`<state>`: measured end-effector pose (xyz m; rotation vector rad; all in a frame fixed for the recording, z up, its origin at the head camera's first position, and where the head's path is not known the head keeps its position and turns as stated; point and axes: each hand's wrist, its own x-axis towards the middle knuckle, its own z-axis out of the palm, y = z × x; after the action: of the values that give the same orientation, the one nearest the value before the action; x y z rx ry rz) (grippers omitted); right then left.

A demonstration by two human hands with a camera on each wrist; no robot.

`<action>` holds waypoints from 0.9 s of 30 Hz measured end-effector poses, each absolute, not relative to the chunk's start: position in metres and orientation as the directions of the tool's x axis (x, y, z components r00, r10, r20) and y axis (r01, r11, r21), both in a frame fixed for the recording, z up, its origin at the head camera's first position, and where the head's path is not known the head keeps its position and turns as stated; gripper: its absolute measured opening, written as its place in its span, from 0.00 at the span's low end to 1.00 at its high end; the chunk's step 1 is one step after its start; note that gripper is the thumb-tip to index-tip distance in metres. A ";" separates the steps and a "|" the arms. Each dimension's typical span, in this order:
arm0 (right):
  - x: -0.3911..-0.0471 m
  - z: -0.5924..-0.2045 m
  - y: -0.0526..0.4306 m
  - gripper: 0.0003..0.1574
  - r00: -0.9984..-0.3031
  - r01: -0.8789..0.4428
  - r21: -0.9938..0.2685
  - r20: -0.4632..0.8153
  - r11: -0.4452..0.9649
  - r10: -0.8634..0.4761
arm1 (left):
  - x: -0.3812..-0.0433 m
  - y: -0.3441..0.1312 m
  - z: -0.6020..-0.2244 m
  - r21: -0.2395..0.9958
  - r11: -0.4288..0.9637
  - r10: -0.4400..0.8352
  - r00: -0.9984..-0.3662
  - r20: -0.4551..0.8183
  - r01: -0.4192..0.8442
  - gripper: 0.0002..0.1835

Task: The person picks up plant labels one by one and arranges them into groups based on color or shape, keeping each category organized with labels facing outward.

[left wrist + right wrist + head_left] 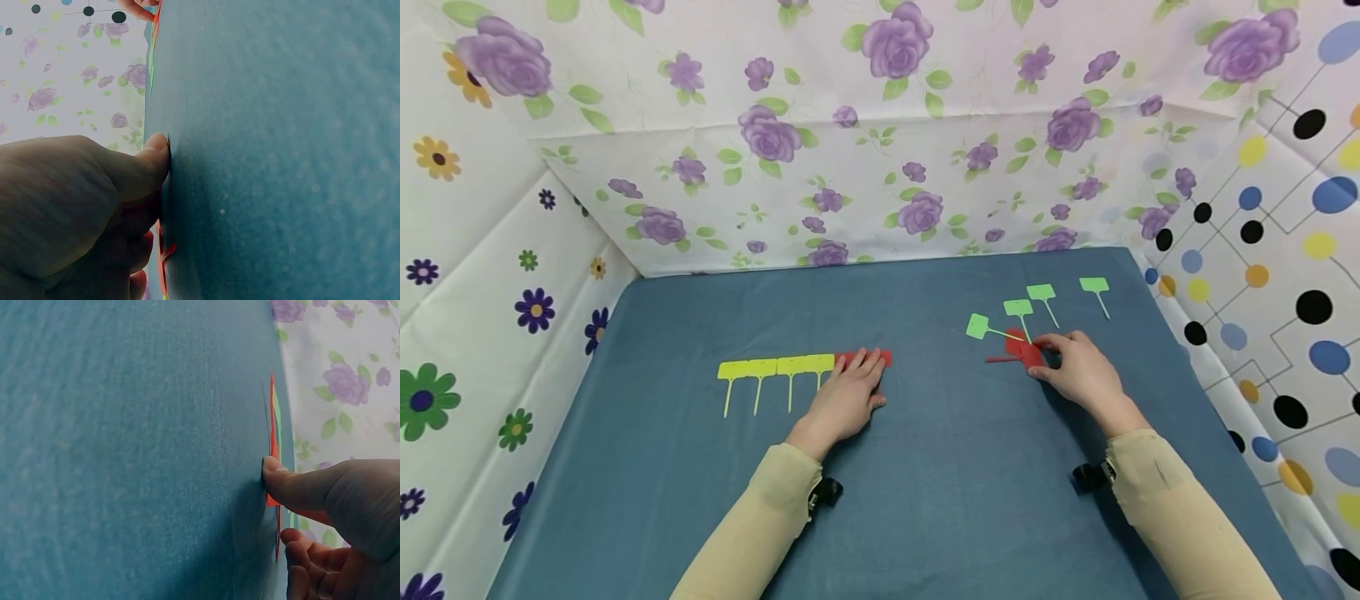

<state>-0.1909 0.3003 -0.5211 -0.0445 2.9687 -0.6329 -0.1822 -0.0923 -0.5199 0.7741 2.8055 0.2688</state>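
Note:
A row of yellow T-shaped plant labels (762, 367) lies side by side on the cloth, stems toward me. Red labels (886, 357) carry the row on to the right. My left hand (844, 400) rests on these red labels with fingers extended, covering most of them. To the right, my right hand (1084, 372) pinches a red plant label (1032, 357) between thumb and fingers, low over the cloth. Another red label overlaps it, its stem pointing left. In the right wrist view the thumb (281, 481) lies against the red label's head (272, 500).
Several green labels lie around the right hand: one tilted (977, 326), another (1018, 307) with its stem over the red ones, and one apart (1094, 284) at far right. Patterned sheets (850, 183) stand around the blue cloth (940, 500).

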 end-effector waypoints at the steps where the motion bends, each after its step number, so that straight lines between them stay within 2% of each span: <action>1: -0.191 -0.521 0.300 0.36 -0.994 -0.005 -0.412 -0.097 0.911 -0.049 | -0.182 -0.092 -0.520 0.233 0.844 0.523 -0.837 -0.161 0.482 0.36; 17: -0.197 -0.522 0.298 0.33 -0.995 0.025 -0.463 -0.100 0.886 -0.024 | -0.184 -0.095 -0.524 0.259 0.837 0.528 -0.836 -0.148 0.483 0.36; 27: -0.199 -0.521 0.305 0.30 -0.995 -0.007 -0.493 -0.079 0.870 -0.053 | -0.184 -0.095 -0.522 0.270 0.836 0.527 -0.837 -0.149 0.478 0.36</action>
<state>-0.1986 0.3049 -0.5213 -0.0481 2.9501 -0.7781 -0.1835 -0.0949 -0.5224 0.7761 2.7985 0.3284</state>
